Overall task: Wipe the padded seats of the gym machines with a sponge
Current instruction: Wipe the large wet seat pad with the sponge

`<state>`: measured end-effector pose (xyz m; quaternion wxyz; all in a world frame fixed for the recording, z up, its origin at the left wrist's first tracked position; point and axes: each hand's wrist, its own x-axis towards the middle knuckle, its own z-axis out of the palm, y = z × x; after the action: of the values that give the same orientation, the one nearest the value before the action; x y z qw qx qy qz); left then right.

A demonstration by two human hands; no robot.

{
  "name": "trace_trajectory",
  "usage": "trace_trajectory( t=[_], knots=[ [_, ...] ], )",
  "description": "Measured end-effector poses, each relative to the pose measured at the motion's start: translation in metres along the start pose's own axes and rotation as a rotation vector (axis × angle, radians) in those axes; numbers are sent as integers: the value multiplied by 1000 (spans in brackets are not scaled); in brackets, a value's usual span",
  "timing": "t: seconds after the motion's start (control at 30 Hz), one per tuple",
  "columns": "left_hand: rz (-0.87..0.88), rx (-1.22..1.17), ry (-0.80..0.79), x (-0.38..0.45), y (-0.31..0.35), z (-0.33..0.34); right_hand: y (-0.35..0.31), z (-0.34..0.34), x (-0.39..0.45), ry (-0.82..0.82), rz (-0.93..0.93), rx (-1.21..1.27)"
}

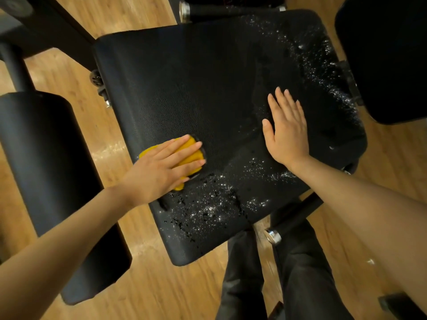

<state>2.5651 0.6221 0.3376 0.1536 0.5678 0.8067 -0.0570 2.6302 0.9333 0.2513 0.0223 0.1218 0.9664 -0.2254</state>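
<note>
A large black padded seat (196, 88) fills the middle of the view, tilted, with white foam specks and droplets along its right side and near front. My left hand (159, 169) lies flat on a yellow sponge (193, 150) and presses it onto the seat's left front part. Most of the sponge is hidden under the fingers. My right hand (286, 130) rests flat on the seat to the right, fingers spread, holding nothing.
A black padded roller (46, 169) stands to the left on a dark post. Another black pad (388, 54) sits at the upper right. A chrome-capped bar (275, 235) sticks out below the seat beside my dark trouser legs (277, 285). The floor (161, 292) is wood.
</note>
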Motion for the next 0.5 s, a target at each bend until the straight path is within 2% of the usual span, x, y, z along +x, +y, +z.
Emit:
trace_trajectory(
  t=[0.1, 0.2, 0.37, 0.5],
  knots=[
    [-19, -6, -17, -30, -11, -2, 0, 0, 0, -13, 5, -5],
    [-82, 18, -5, -15, -25, -2, 0, -1, 0, -22, 1, -9],
    [-446, -65, 92, 21, -26, -7, -12, -6, -6, -39, 15, -9],
    [-761, -164, 175, 10, 28, 0, -28, -1, -26, -47, 24, 37]
  ],
)
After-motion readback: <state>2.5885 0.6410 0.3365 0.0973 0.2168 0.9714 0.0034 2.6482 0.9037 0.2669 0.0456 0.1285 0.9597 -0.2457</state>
